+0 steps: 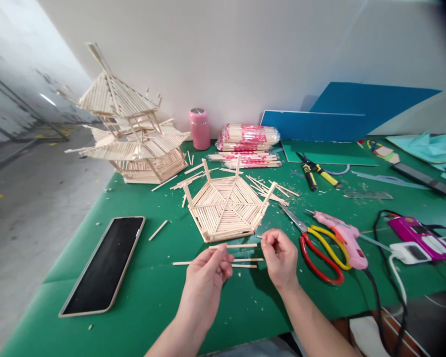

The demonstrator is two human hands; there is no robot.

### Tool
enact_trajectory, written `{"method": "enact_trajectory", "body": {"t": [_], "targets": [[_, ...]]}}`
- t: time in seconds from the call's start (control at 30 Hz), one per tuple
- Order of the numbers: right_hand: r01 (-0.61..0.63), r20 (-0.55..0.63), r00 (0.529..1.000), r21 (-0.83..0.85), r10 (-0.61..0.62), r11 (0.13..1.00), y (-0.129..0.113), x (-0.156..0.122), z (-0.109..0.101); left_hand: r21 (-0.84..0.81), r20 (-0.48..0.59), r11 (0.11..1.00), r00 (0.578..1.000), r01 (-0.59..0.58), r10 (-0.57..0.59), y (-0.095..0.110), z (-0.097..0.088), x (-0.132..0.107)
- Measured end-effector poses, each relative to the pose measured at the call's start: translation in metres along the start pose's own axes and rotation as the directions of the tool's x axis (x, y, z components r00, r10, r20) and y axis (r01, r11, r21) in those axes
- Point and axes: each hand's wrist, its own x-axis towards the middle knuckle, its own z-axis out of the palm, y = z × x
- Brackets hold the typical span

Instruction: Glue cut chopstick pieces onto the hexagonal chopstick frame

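My left hand point(207, 273) and my right hand point(280, 255) are both pinched near the table's front edge. A thin wooden stick point(241, 246) runs between them, just in front of a hexagonal stick frame point(226, 206). My left fingers close on its left end. My right fingertips pinch near its right end, though the contact is too small to be certain. Two more loose sticks point(245, 263) lie on the green mat point(152, 297) under my hands.
A stick pagoda model point(128, 129) stands at the back left. A phone point(106, 264) lies at the left. Scissors point(315, 245), a pink glue gun point(344, 237), pliers point(315, 172), a pink cup point(199, 128), packed sticks point(247, 139), blue boards point(342, 116) and cables point(397, 267) fill the right.
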Motion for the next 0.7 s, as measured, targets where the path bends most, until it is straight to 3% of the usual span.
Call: {"method": "enact_trajectory", "body": {"t": [0.17,0.4,0.53,0.7], "targets": [[-0.009,-0.024,1.0,0.012,0.009,1.0,0.002,0.0,-0.001,0.088,0.079,0.996,0.996,-0.034,0.027,0.007,-0.013,-0.019],[-0.088,-0.027,0.996,-0.013,0.087,0.996,-0.004,-0.005,-0.017,0.334,0.076,0.919,0.978,-0.208,0.193,0.035,-0.034,-0.032],[-0.16,-0.036,0.987,-0.074,0.157,0.984,-0.012,-0.016,-0.039,0.438,0.11,0.825,0.932,-0.356,0.344,0.053,-0.042,-0.025],[-0.254,-0.158,0.965,-0.391,0.208,0.884,-0.012,-0.03,-0.073,0.481,0.162,0.721,0.859,-0.499,0.486,0.061,-0.04,-0.011]]}}
